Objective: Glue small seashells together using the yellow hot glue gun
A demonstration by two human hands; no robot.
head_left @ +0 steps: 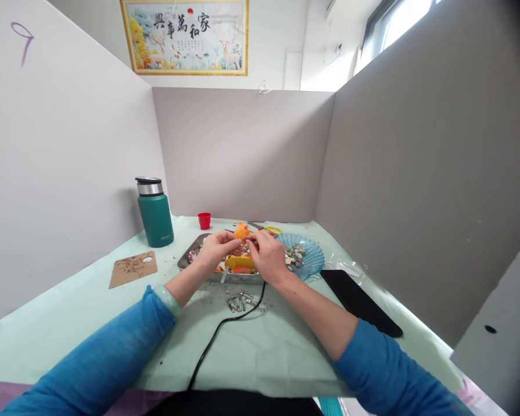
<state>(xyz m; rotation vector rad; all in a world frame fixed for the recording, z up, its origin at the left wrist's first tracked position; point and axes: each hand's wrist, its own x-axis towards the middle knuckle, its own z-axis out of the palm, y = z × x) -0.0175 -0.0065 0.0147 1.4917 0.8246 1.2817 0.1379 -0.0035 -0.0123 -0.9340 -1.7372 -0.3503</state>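
Over the metal tray, my left hand is closed in a pinch on a small fluffy orange figure. My right hand pinches at the figure's lower right side; whatever is between those fingertips is too small to make out. Below the hands, a yellow glue gun lies across the tray, with a black cord running toward the front edge. Orange and white bits fill the tray, partly hidden by my hands. Several small metal clips lie in front of the tray.
A blue scalloped plate with metal pieces stands right of the tray, near a black flat pad. Yellow-handled scissors lie behind. Leftward are a green bottle, a red cup and a brown card. Grey partitions enclose the table.
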